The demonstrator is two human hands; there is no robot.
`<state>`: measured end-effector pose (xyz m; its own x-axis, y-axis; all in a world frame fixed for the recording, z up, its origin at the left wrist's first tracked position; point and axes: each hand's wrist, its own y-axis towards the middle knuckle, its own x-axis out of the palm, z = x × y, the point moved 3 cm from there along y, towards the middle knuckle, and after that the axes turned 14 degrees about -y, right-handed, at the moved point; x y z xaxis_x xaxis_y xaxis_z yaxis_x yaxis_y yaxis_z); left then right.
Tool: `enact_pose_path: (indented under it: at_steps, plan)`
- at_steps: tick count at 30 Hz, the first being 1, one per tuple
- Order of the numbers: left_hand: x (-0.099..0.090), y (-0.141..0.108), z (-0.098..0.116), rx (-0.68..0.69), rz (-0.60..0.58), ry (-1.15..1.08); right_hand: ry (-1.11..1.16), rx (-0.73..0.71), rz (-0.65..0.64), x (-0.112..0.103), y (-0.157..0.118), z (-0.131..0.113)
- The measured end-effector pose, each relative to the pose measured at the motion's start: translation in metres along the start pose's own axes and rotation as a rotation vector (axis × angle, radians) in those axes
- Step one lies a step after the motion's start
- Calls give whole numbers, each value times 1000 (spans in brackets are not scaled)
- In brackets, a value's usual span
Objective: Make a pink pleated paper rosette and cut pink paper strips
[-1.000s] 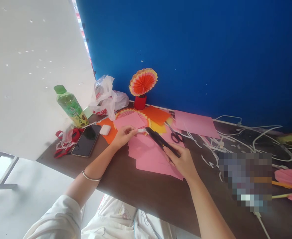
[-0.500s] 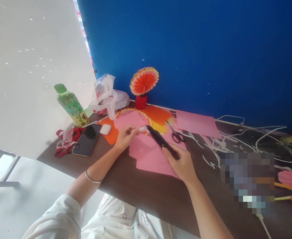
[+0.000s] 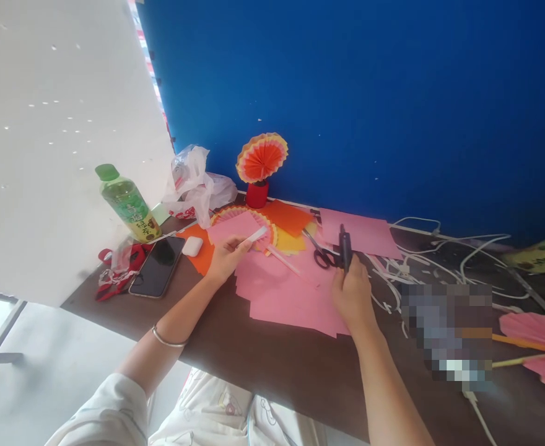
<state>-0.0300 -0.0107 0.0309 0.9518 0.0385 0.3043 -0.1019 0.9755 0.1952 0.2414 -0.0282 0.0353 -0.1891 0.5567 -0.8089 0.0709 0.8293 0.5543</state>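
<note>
My left hand (image 3: pixel 227 260) pinches a small white strip (image 3: pixel 257 234) above the pink paper sheets (image 3: pixel 277 291). A pale pink strip (image 3: pixel 284 259) lies slanting across those sheets, to the right of that hand. My right hand (image 3: pixel 355 294) is wrapped round a black tool (image 3: pixel 345 248), its tip pointing up and away over another pink sheet (image 3: pixel 370 235). Black scissors (image 3: pixel 322 257) lie just left of the tool. Behind my left hand, a pleated paper fan (image 3: pixel 272 232) lies partly under pink paper, beside yellow and orange sheets (image 3: pixel 286 217).
A red pot (image 3: pixel 256 195) with a pleated paper flower (image 3: pixel 263 156) stands by the blue wall. On the left are a green-capped bottle (image 3: pixel 128 207), a phone (image 3: pixel 157 266), a white case (image 3: pixel 192 246) and a plastic bag (image 3: pixel 193 189). White cables (image 3: pixel 467 263) tangle at the right.
My right hand has carried the black tool to the right, away from the white strip, and its tip now points upward. The pale pink strip on the sheets has come into view.
</note>
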Motion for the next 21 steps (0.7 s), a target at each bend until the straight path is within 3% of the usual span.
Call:
enact_pose_path:
  at_steps: [5,7,9,11,14,16,21]
  plan:
    - [11,-8,-4,-66,-108,19,-261,74,-111,8,-1,27]
    - [16,-11,-5,-59,-165,66,-340,139,-154,8,-2,30]
    - [21,-15,-5,-34,-206,138,-376,136,-118,3,-2,23]
    - [27,-20,-5,-25,-254,192,-289,-17,-27,-2,-3,3]
    - [35,-28,-5,-37,-360,208,66,-402,31,-8,-13,-38]
    - [39,-32,-2,-41,-431,210,207,-541,92,-11,-21,-58]
    - [47,-38,8,-31,-540,212,305,-470,231,-14,-29,-69]
